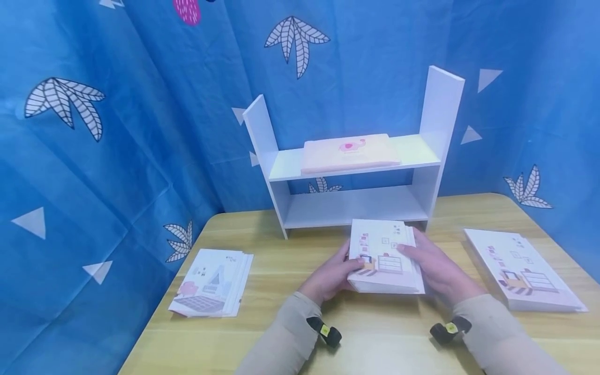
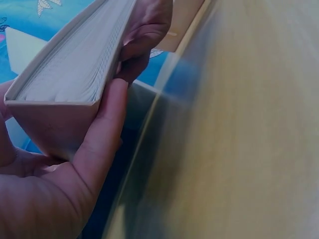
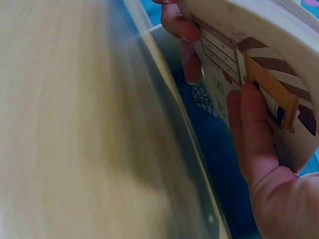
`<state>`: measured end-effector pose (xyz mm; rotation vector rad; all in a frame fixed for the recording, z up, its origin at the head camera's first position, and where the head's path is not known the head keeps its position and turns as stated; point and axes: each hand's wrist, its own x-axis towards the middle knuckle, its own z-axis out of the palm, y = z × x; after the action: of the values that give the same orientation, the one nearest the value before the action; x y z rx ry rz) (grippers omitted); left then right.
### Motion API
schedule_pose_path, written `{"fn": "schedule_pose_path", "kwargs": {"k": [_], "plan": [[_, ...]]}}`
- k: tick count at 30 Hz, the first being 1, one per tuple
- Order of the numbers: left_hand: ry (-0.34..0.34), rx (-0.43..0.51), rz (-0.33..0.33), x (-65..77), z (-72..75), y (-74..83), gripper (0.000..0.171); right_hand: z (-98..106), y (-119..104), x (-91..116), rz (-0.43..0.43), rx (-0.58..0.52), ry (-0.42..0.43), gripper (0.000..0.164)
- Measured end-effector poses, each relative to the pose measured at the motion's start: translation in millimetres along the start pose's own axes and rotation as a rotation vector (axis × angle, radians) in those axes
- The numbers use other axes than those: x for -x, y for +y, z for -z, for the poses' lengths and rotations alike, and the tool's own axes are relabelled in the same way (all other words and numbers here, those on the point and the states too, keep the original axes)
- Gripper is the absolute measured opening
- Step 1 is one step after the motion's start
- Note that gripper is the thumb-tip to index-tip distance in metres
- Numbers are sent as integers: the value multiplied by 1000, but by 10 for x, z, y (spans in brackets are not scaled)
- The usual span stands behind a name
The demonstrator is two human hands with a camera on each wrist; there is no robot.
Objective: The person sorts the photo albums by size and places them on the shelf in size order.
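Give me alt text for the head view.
A person's left hand and right hand hold a thick furniture-print book in front of a white shelf bearing a pink elephant-print item. On the wooden table, a house-print book lies at left and a matching book at right.

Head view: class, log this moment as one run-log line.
left hand: grips thick book; right hand: grips same book; pale pink item: lies on upper shelf
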<state>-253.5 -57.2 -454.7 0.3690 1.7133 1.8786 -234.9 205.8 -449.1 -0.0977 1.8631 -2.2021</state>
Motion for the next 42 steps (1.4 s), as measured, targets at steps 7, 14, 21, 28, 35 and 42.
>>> {"fn": "schedule_pose_path", "kwargs": {"k": [7,14,21,28,35,42], "plan": [[73,-49,5,101,159,141,78,-166,-60,-119,5,-68,-36,75],[160,-69,-26,151,348,234,80,-358,-150,-269,-37,-19,-9,77],[298,-76,-34,176,548,325,75,-604,-177,-423,9,5,-61,71],[458,81,-93,144,747,334,64,-903,-192,-632,52,85,-95,69],[517,301,-227,94,825,332,62,-1179,-188,-865,115,96,-10,70],[464,482,-407,83,876,354,62,-1344,-287,-1105,104,193,86,71]]}}
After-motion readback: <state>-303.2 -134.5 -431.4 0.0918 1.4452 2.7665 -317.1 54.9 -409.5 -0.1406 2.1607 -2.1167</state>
